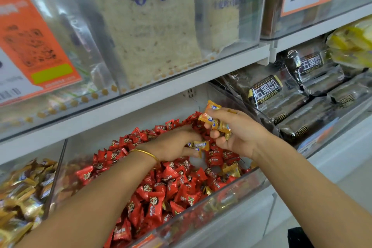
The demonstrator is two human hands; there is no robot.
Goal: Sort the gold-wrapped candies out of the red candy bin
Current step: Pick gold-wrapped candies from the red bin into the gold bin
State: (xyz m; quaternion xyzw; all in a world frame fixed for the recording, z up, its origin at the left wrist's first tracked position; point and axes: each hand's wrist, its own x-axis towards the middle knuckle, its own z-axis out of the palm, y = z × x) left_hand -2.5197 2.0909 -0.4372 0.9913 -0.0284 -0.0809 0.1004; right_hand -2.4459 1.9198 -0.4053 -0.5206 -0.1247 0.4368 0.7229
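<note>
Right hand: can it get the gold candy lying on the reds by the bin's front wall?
Probably yes. That gold candy lies uncovered on top of the red candies, just below the right hand. But the hand grips a bunch of gold candies, so few fingers are spare.
</note>
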